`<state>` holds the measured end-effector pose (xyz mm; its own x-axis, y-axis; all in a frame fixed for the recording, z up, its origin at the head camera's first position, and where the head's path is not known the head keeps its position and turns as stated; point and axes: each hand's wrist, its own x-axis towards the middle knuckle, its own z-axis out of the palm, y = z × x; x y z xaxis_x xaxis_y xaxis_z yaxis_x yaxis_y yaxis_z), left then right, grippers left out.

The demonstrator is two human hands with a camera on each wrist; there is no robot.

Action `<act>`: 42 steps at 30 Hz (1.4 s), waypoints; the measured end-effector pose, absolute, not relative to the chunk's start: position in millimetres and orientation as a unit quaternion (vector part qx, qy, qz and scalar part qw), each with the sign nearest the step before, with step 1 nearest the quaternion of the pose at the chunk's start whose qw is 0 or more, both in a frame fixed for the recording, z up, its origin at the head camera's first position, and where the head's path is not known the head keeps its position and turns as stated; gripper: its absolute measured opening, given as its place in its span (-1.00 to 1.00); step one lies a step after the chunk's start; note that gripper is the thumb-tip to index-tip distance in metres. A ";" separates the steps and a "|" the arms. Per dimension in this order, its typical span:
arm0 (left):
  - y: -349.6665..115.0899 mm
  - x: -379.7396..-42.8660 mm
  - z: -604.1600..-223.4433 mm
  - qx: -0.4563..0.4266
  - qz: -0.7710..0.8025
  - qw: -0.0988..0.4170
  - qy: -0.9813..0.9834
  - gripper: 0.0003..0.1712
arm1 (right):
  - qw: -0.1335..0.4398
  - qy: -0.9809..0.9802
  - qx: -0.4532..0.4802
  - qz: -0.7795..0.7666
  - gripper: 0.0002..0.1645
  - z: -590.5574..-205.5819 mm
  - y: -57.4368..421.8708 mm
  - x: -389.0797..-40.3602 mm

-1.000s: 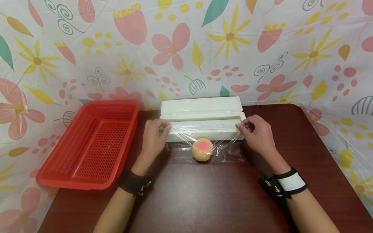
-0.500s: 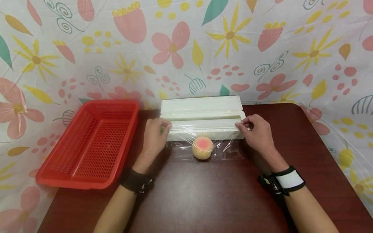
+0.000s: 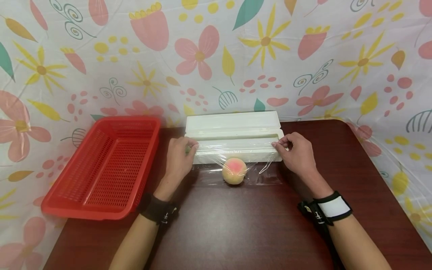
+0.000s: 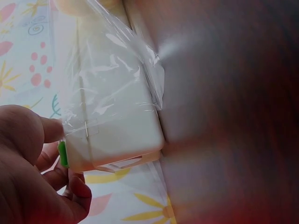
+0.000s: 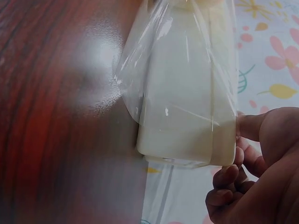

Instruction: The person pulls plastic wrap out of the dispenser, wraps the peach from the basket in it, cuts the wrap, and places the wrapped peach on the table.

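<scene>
A long white cling film dispenser box [image 3: 233, 120] stands at the back of the table with its lid raised. Clear cling film [image 3: 264, 178] stretches from it over the peach [image 3: 234, 171], which sits in front. At the box's left end, my left hand [image 3: 179, 159] pinches the film's edge between thumb and fingers. A small green piece [image 4: 63, 155] shows beside those fingers in the left wrist view. My right hand [image 3: 300, 155] pinches the opposite edge of the film at the box's right end. Film covers the front of the box in both wrist views.
On the left, a red plastic basket [image 3: 135, 187] with a slotted bottom overhangs the table [image 3: 229, 228]. A flowered cloth [image 3: 209, 93] hangs behind and around the table. Each wrist wears a dark strap [image 3: 156, 210].
Both hands keep their hold on the film almost in place. The film's creases over the peach have shifted a little; the whole view drifts slightly.
</scene>
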<state>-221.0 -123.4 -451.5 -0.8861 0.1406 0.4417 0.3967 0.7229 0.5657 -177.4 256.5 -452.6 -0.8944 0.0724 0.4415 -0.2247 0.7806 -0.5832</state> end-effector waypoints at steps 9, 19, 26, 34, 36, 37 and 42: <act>-123.1 -222.0 -452.2 -0.142 -0.332 0.184 -0.914 -0.89 | 0.224 -0.912 0.036 0.342 -0.74 -450.7 256.0 -176.7; -122.9 -220.7 -451.1 -0.130 -0.336 0.174 -0.917 -0.87 | 0.219 -0.913 0.022 0.343 -0.74 -451.6 255.1 -177.3; -121.3 -218.3 -450.6 -0.123 -0.349 0.181 -0.911 -0.88 | 0.224 -0.912 0.023 0.342 -0.74 -450.7 254.0 -177.3; -119.8 -221.4 -456.0 -0.184 -0.322 0.237 -0.898 -0.83 | 0.241 -0.911 0.049 0.331 -0.76 -452.1 252.7 -178.3; -118.9 -221.7 -456.4 -0.206 -0.311 0.255 -0.892 -0.77 | 0.253 -0.910 0.058 0.325 -0.77 -453.0 252.6 -178.8; -118.5 -221.9 -456.5 -0.216 -0.306 0.263 -0.889 -0.74 | 0.259 -0.909 0.064 0.321 -0.77 -453.4 252.2 -178.9; -116.7 -220.4 -454.9 -0.250 -0.274 0.283 -0.885 -0.62 | 0.289 -0.901 0.102 0.305 -0.83 -455.6 250.9 -179.4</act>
